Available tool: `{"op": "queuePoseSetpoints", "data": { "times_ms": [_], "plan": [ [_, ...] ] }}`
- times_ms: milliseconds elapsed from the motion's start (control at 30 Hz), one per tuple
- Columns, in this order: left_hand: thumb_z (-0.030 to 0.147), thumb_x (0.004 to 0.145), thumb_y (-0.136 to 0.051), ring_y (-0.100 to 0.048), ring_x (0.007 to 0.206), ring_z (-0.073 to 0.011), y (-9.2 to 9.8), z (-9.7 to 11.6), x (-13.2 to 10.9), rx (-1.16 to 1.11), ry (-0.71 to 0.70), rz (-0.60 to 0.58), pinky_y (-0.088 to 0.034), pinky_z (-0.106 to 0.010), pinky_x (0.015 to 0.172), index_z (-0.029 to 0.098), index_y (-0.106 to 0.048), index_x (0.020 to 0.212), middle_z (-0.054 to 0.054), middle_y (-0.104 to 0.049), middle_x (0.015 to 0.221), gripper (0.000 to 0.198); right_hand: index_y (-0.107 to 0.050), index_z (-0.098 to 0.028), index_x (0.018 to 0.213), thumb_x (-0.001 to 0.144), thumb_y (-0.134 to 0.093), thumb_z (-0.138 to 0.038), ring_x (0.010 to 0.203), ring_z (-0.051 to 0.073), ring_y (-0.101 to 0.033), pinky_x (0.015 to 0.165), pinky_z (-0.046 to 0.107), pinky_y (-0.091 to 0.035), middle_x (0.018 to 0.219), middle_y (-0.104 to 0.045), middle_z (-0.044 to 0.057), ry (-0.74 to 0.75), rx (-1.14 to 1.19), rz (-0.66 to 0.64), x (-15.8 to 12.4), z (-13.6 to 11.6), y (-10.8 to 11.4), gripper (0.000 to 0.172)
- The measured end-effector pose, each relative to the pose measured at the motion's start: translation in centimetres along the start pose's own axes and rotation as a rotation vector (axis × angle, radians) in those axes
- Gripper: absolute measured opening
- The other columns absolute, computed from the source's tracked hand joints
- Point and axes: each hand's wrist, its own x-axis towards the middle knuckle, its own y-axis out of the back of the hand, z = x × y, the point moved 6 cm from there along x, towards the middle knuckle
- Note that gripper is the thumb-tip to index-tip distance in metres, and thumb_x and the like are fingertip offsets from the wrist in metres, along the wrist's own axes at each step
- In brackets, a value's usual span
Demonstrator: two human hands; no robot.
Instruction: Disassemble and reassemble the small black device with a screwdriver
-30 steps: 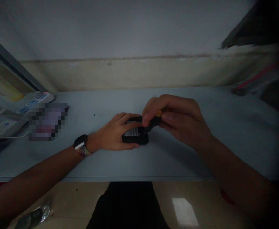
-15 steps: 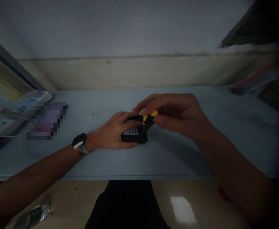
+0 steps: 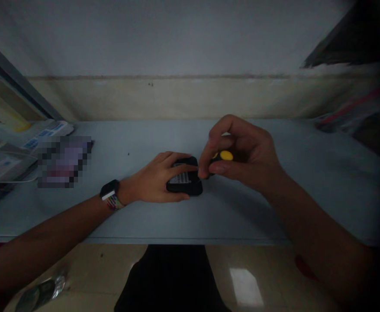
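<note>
A small black device [image 3: 183, 182] with a white label lies on the pale table [image 3: 164, 216]. My left hand [image 3: 154, 180] rests over its left side, fingers and thumb closed round it. My right hand [image 3: 242, 154] pinches a short screwdriver [image 3: 220, 158] with a black handle and yellow cap, whose tip points down at the device's right edge. A dark watch with a striped band [image 3: 109, 195] sits on my left wrist.
Papers and packets [image 3: 21, 147] are piled at the table's left end beside a blurred patch. More clutter with a red strip [image 3: 349, 108] lies at the far right. A wall runs behind the table. The near table edge stands above a tiled floor.
My right hand has turned the screwdriver, and its fingers have lifted and curled; the yellow cap has shifted right and shows more plainly. The left hand and device have stayed in place.
</note>
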Motion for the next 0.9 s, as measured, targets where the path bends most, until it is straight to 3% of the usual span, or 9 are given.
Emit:
{"op": "queuePoseSetpoints", "data": {
  "times_ms": [133,300,433,567,733,900],
  "plan": [
    [0.064,0.095,-0.079,-0.062,0.14,-0.041,-0.1,0.0,0.1,0.006,-0.004,-0.011,-0.052,-0.064,0.116,0.024,-0.057,0.157,-0.022,-0.058,0.159,0.077,-0.065,-0.025,0.1,0.091,-0.088,-0.013,0.081,0.014,-0.081,0.067,0.021,-0.059,0.098,-0.086,0.003,0.011,-0.026,-0.044,0.0,-0.2,0.5,0.027],
    [0.065,0.097,-0.077,-0.061,0.142,-0.0404,0.0,0.1,0.1,0.024,-0.014,0.0,-0.053,-0.063,0.117,0.025,-0.057,0.157,-0.022,-0.057,0.16,0.075,-0.082,-0.024,0.103,0.092,-0.088,-0.022,0.103,0.022,-0.08,0.071,0.027,-0.061,0.106,-0.081,0.006,0.105,-0.195,-0.138,0.3,-1.6,0.8,0.013],
    [0.066,0.096,-0.077,-0.061,0.141,-0.0404,0.0,0.0,0.1,0.014,-0.006,0.008,-0.052,-0.063,0.117,0.025,-0.058,0.155,-0.021,-0.058,0.159,0.074,-0.086,-0.025,0.116,0.101,-0.078,-0.026,0.088,0.016,-0.074,0.067,0.026,-0.057,0.112,-0.081,0.007,0.063,-0.228,-0.168,0.1,-1.6,0.9,0.017],
    [0.068,0.094,-0.079,-0.061,0.139,-0.0411,-0.2,-0.3,0.0,-0.012,0.006,-0.001,-0.052,-0.063,0.116,0.025,-0.059,0.154,-0.021,-0.059,0.158,0.076,-0.085,-0.024,0.119,0.107,-0.066,-0.031,0.073,0.015,-0.068,0.053,0.025,-0.048,0.098,-0.08,0.005,-0.008,-0.127,-0.147,-0.2,-0.7,0.6,0.024],
    [0.067,0.094,-0.079,-0.06,0.141,-0.0413,-0.1,-0.2,0.1,-0.012,0.001,0.005,-0.051,-0.064,0.117,0.025,-0.06,0.152,-0.021,-0.058,0.158,0.073,-0.079,-0.025,0.115,0.098,-0.081,-0.033,0.073,0.017,-0.073,0.062,0.027,-0.056,0.083,-0.077,0.0,0.008,-0.033,-0.055,-0.2,-0.6,-0.4,0.018],
    [0.065,0.093,-0.081,-0.06,0.141,-0.0417,-0.2,-0.3,0.0,-0.024,0.012,-0.009,-0.051,-0.065,0.117,0.024,-0.057,0.156,-0.022,-0.059,0.157,0.079,-0.066,-0.028,0.096,0.086,-0.096,-0.03,0.073,0.019,-0.077,0.061,0.029,-0.059,0.085,-0.08,-0.001,-0.094,-0.073,0.078,-0.3,-0.1,-0.3,0.031]
  ]
}}
